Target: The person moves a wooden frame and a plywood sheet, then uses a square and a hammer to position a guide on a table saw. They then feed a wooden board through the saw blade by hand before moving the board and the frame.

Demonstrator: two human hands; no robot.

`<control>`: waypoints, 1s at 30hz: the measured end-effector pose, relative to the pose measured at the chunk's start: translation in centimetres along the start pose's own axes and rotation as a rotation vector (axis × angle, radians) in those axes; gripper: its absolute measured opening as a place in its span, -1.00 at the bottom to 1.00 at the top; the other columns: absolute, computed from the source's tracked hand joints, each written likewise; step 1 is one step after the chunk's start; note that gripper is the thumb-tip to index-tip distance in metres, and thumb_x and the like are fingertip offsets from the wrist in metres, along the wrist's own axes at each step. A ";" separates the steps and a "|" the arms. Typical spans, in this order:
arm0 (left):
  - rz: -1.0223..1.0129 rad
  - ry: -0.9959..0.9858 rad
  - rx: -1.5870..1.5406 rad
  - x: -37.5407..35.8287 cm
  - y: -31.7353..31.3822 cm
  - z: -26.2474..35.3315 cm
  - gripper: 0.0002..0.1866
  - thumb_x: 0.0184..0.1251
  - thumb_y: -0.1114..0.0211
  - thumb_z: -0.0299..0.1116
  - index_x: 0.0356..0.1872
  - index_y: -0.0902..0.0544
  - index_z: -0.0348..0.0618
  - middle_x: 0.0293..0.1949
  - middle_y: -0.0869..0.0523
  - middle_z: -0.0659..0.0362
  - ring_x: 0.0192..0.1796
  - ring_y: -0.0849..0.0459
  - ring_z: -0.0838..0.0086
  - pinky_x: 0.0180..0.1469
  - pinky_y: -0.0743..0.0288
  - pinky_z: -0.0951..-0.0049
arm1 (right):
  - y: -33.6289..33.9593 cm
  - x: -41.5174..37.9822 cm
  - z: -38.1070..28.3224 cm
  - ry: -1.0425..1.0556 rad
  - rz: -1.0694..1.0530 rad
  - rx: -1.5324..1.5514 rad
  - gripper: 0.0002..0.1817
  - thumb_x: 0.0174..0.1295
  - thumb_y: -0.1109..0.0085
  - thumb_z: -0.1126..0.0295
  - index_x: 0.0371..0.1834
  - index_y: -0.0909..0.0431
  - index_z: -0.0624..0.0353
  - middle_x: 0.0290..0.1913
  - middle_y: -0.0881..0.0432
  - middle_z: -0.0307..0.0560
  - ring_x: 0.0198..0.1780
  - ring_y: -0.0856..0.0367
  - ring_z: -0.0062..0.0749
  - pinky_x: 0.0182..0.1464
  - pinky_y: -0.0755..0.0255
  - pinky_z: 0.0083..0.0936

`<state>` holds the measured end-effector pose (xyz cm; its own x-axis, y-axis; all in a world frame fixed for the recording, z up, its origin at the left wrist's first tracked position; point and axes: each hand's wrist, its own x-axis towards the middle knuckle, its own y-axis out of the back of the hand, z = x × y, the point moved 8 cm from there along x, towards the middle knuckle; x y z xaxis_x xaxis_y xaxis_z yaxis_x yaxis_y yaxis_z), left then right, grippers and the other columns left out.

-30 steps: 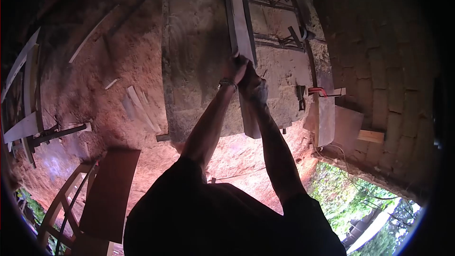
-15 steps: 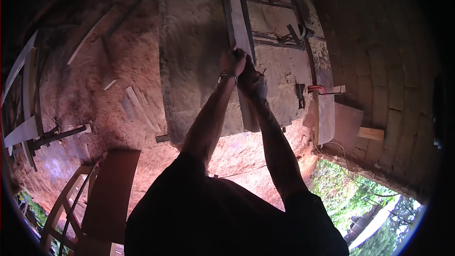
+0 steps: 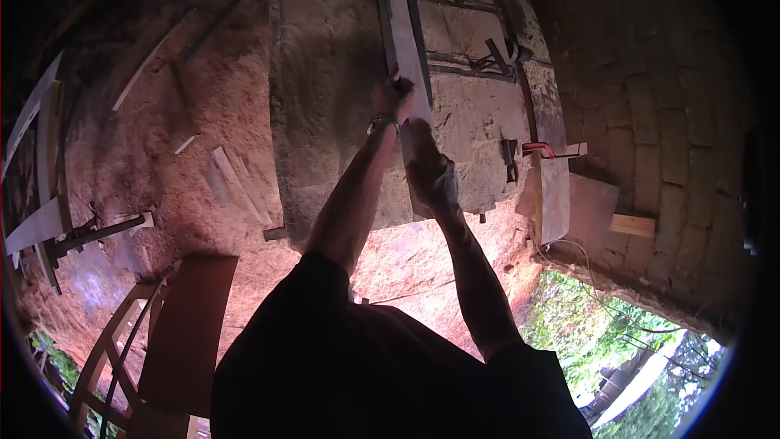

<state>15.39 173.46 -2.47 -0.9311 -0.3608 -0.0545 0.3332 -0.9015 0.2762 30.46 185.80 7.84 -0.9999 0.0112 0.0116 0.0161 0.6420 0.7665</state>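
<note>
A long, narrow wooden board (image 3: 398,12) lies lengthwise on the worn workbench (image 3: 325,114), between darker strips. My left hand (image 3: 393,99), with a band at the wrist, is closed on the board's left side, its thumb side up. Nearer to my body, my right hand (image 3: 432,179) is closed around a dark, blurred tool (image 3: 420,138) over the board. Shadow and motion hide what kind of tool it is. The two hands are apart.
To the bench's right are a black metal piece (image 3: 509,159), a red-handled tool (image 3: 538,149) and a brick wall (image 3: 642,130). Wood offcuts (image 3: 236,183) lie on the earthen floor at left. A curved wooden frame (image 3: 101,362) and a brown panel (image 3: 188,325) stand at lower left.
My right hand has drawn back along the board toward my body, away from my left hand, with the dark tool in it. My left hand stays at about the same place on the board.
</note>
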 end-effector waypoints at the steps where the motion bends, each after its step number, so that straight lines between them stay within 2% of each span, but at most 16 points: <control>1: -0.008 -0.008 -0.006 0.1 -0.1 -0.1 -0.45 0.13 -0.30 -0.09 0.15 -0.71 -0.10 -0.33 -0.73 -0.18 -0.22 -0.83 0.19 -0.19 -0.66 0.29 | -0.2 0.1 0.3 -0.032 -0.030 -0.006 -0.59 0.11 -0.19 0.30 0.05 -0.56 0.17 -0.44 -0.64 0.36 -0.33 -0.68 0.33 -0.34 -0.53 0.03; 4: -0.030 -0.004 0.038 0.4 0.4 0.7 -0.44 0.11 -0.28 -0.07 0.15 -0.71 -0.07 -0.32 -0.71 -0.19 -0.19 -0.81 0.08 -0.18 -0.67 0.23 | 0.3 0.3 -0.6 -0.115 -0.086 -0.025 -0.50 0.07 -0.14 0.34 0.17 -0.48 0.10 -0.37 -0.65 0.44 -0.26 -0.65 0.43 -0.26 -0.53 0.15; 8: -0.023 0.012 0.063 1.2 0.1 0.5 -0.44 0.09 -0.26 -0.06 0.15 -0.71 -0.03 -0.32 -0.71 -0.19 -0.17 -0.78 0.00 -0.19 -0.67 0.19 | 0.2 1.1 -0.5 -0.159 -0.084 -0.074 -0.54 0.07 -0.14 0.31 0.10 -0.52 0.13 -0.37 -0.65 0.45 -0.26 -0.66 0.43 -0.24 -0.54 0.16; 12: -0.031 0.031 0.071 2.0 -0.3 0.2 -0.44 0.08 -0.24 -0.09 0.15 -0.71 -0.01 -0.33 -0.71 -0.19 -0.18 -0.78 -0.01 -0.21 -0.67 0.17 | -0.4 1.8 -0.1 -0.106 -0.042 -0.103 -0.54 0.08 -0.15 0.29 0.10 -0.52 0.13 -0.38 -0.66 0.44 -0.27 -0.67 0.42 -0.22 -0.55 0.16; 17: -0.036 0.012 0.043 2.7 -0.2 0.5 -0.42 0.07 -0.25 -0.09 0.17 -0.69 -0.05 -0.35 -0.71 -0.18 -0.19 -0.78 -0.01 -0.19 -0.67 0.17 | -1.0 2.3 0.6 -0.130 -0.014 -0.126 -0.51 0.07 -0.17 0.28 0.13 -0.54 0.11 -0.25 -0.67 0.44 -0.22 -0.68 0.40 -0.20 -0.56 0.14; 20: 0.003 -0.037 0.046 3.4 -0.3 0.3 -0.41 0.09 -0.25 -0.06 0.17 -0.69 -0.08 -0.34 -0.72 -0.18 -0.18 -0.79 0.02 -0.15 -0.66 0.20 | -1.2 2.8 0.4 -0.127 0.017 -0.173 -0.46 0.07 -0.20 0.25 0.18 -0.53 0.09 -0.19 -0.65 0.44 -0.21 -0.68 0.39 -0.19 -0.56 0.13; 23: -0.041 0.050 0.001 3.8 -0.7 -0.4 -0.42 0.10 -0.25 -0.03 0.13 -0.71 -0.10 -0.32 -0.72 -0.19 -0.19 -0.80 0.06 -0.13 -0.66 0.23 | -1.9 3.4 0.8 -0.101 0.039 -0.190 -0.40 0.06 -0.23 0.24 0.26 -0.49 0.05 -0.17 -0.64 0.43 -0.22 -0.67 0.38 -0.20 -0.56 0.12; 27: -0.036 0.028 -0.018 4.0 -0.7 -0.3 -0.44 0.13 -0.36 -0.09 0.12 -0.70 -0.19 -0.30 -0.76 -0.16 -0.20 -0.84 0.26 -0.14 -0.65 0.33 | -2.1 3.9 0.8 0.004 0.041 -0.144 -0.34 0.07 -0.23 0.24 0.33 -0.42 0.03 -0.17 -0.62 0.41 -0.22 -0.67 0.37 -0.21 -0.54 0.10; 30: -0.023 0.006 -0.102 3.2 -0.1 0.2 -0.43 0.13 -0.46 -0.13 0.13 -0.69 -0.26 -0.27 -0.80 -0.14 -0.17 -0.82 0.41 -0.13 -0.63 0.40 | -2.1 4.4 0.0 0.007 0.063 -0.195 -0.36 0.08 -0.22 0.27 0.32 -0.42 0.03 -0.19 -0.61 0.39 -0.23 -0.63 0.36 -0.22 -0.51 0.08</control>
<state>12.36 172.50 -2.48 -0.9377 -0.3412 -0.0651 0.3258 -0.9290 0.1756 26.01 184.55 6.30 -0.9969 0.0412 0.0671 0.0786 0.4793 0.8741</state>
